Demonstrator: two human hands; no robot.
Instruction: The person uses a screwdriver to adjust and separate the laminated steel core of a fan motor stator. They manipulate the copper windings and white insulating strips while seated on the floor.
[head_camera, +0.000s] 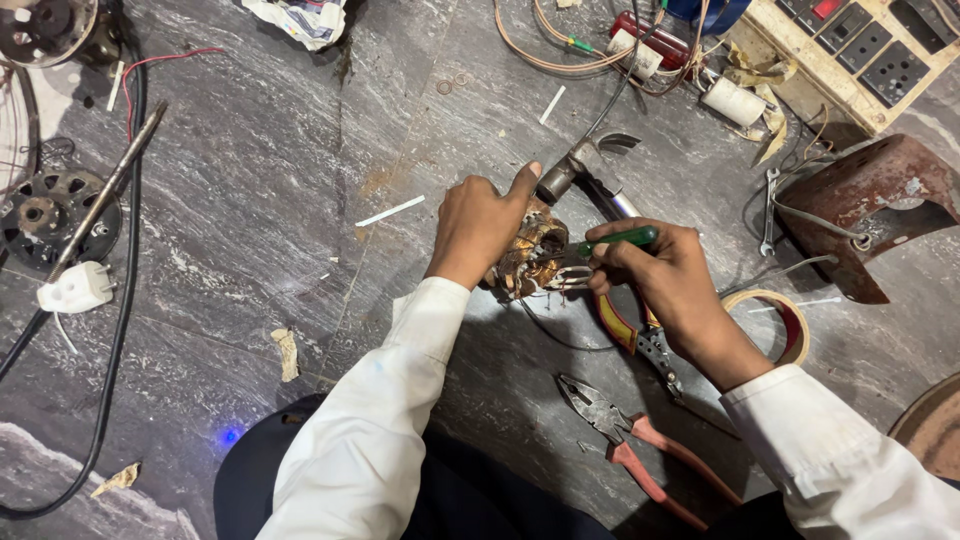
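On grey marble floor, gripped copper-wound motor coil (528, 255) in closed left hand (478, 228), pinched green-handled screwdriver (612, 240) in right hand (668, 272); risked slipping tip nicking windings.

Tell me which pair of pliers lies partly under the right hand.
The pliers with yellow-and-red handles, half hidden beneath the right hand. The pink-handled pliers lie clear of it, nearer the person.

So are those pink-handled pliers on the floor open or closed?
Open. The pink-handled pliers lie flat on the stone floor, handles spread and jaws slightly parted, untouched by either hand.
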